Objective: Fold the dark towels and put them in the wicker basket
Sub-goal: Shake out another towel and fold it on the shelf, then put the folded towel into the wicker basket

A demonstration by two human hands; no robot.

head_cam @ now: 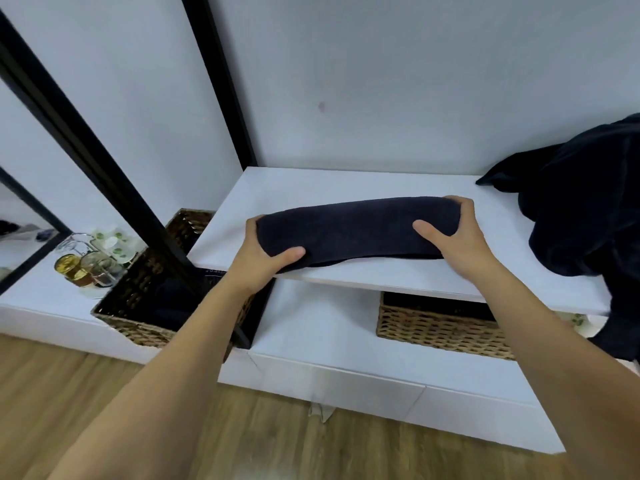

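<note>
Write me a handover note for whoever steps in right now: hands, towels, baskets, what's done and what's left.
Left hand and right hand grip opposite ends of the folded dark towel, which sits at the front edge of the upper white shelf.
A pile of unfolded dark towels lies at the shelf's right end.
Two wicker baskets on the lower ledge: the left basket already seems to hold dark cloth; the right basket sits under the shelf, contents hidden.
Done: this towel is folded.
Left: place it in a basket, probably the left one, then fold and store the pile.
</note>
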